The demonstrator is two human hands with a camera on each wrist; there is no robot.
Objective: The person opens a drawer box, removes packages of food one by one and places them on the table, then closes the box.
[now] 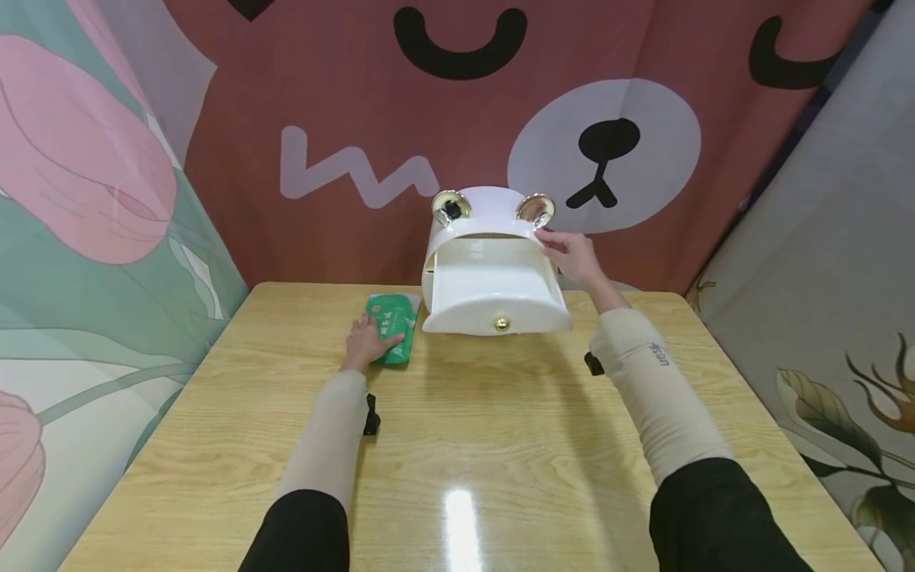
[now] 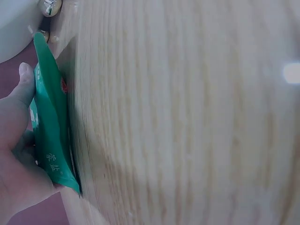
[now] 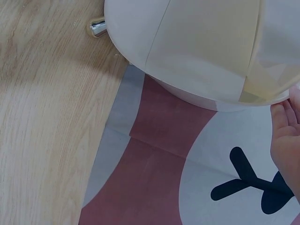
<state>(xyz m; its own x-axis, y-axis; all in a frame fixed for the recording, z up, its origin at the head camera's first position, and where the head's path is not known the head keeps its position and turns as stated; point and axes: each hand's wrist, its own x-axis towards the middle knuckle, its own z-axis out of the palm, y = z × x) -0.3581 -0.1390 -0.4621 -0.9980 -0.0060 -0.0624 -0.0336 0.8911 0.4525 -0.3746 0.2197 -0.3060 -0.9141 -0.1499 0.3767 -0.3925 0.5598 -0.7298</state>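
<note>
A white storage box (image 1: 493,208) with two round gold ears stands at the back of the table. Its front drawer (image 1: 500,278), with a gold knob (image 1: 502,323), is pulled out toward me. My right hand (image 1: 572,253) pinches the box's upper rim at the right, below the right ear; in the right wrist view its fingertips (image 3: 280,115) meet the rim. Left of the box lies a green packet (image 1: 391,322) with pale print. My left hand (image 1: 366,343) grips it from the left, thumb across its face. In the left wrist view the packet (image 2: 50,117) is close against the tabletop.
The wooden table (image 1: 465,429) has its back edge against a curtain (image 1: 343,95) with a brown cartoon face. Flowered cloths hang at left (image 1: 79,238) and right (image 1: 843,318). The box stands close to the back curtain.
</note>
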